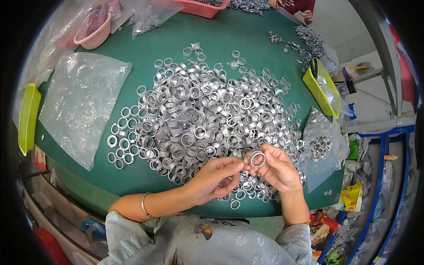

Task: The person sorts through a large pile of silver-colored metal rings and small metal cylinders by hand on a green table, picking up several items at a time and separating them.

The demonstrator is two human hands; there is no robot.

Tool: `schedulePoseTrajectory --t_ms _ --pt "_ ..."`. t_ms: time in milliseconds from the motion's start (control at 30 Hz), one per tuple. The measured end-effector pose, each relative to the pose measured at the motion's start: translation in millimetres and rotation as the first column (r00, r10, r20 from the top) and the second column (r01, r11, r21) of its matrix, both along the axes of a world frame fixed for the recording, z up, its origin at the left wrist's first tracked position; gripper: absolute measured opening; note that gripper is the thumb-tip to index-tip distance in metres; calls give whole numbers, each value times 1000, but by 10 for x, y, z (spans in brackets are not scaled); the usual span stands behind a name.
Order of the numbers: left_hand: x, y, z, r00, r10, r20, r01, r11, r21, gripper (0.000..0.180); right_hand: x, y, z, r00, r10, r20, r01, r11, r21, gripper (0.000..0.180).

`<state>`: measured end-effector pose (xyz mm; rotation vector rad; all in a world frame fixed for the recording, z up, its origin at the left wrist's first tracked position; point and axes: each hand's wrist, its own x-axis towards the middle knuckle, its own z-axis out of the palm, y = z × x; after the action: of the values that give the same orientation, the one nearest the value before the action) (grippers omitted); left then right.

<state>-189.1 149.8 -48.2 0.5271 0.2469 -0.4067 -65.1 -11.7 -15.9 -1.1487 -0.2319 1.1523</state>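
My right hand (pixel 282 171) pinches a silvery metal ring (pixel 257 165) between thumb and fingers, its round opening tilted up. Close beside it, my left hand (pixel 218 176) has thumb and forefinger pressed together, the tips next to the ring; whether they grip a small piece or just touch the ring, I cannot make out. Beneath and beyond both hands spreads a large heap of similar grey metal rings (pixel 187 140) on the green table (pixel 145 39). Several rings lie flat in a loose group at the heap's left side.
A clear plastic bag (pixel 84 101) lies flat at the left, near a yellow-green basket (pixel 27 119). At the right are another yellow-green basket (pixel 319 90) and a bag holding rings (pixel 321 148). A pink bowl (pixel 95 35) and red tray (pixel 198 9) stand far off. Another person's hand (pixel 307 17) shows top right.
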Motion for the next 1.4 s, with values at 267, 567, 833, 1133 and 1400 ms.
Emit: schedulePoseTrajectory --t_ms 267,567,833,1133,1400 --pt "-22 -1 -1 995 -25 99 23 999 23 32 -102 -27 129 746 134 653 -122 990 -65 11" --pt "-16 -5 -45 1000 -3 13 3 999 -52 43 -153 7 128 866 -23 500 53 998 -46 14" --pt "-97 -9 -225 984 175 -12 -157 845 -512 59 379 50 158 1 304 953 330 899 -287 22" --pt "-18 7 -52 991 -90 -99 62 965 -253 59 268 121 215 188 216 958 197 947 -253 10" --pt "-5 4 -91 970 -240 27 241 952 -187 62 411 113 113 -11 504 863 241 839 -487 23"
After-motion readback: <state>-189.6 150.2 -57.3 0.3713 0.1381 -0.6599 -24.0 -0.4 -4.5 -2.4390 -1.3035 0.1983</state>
